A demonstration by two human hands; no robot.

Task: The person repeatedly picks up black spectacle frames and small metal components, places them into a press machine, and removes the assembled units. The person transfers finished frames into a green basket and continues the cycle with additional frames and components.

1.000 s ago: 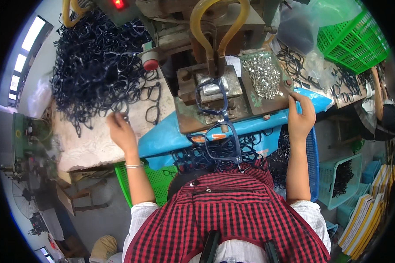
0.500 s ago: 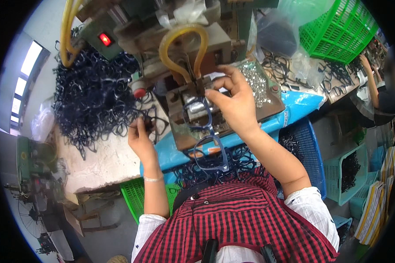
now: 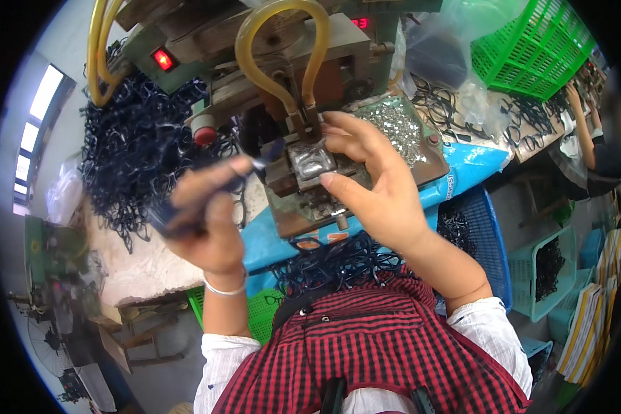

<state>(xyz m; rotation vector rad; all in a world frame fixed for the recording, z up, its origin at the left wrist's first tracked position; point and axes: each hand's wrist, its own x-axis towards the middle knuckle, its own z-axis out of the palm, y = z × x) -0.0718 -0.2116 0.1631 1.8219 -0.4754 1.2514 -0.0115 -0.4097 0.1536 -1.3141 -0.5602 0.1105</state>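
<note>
My left hand (image 3: pixel 217 238), blurred by motion, is closed on a dark blue spectacle frame (image 3: pixel 164 219) left of the machine. One end of that frame reaches toward the machine's metal block (image 3: pixel 312 163). At the block's right side my right hand (image 3: pixel 388 190) has thumb and fingers apart. The thumb tip is by the block's front edge and the fingertips are close to the upright clamp (image 3: pixel 303 124) above; whether they touch is hard to tell. A curved yellow hose (image 3: pixel 245 45) rises over the clamp.
A heap of dark spectacle frames (image 3: pixel 141 152) lies left on the table (image 3: pixel 127 269). Beside it is a red push button (image 3: pixel 203 135). Small shiny metal parts (image 3: pixel 397 131) fill a tray at right. A green basket (image 3: pixel 524 52) and a blue basket (image 3: pixel 493 241) stand farther right.
The spectacle frame that hung from the machine below my right hand is gone from there. My left hand has risen and now holds a spectacle frame. My right thumb has moved down along the block.
</note>
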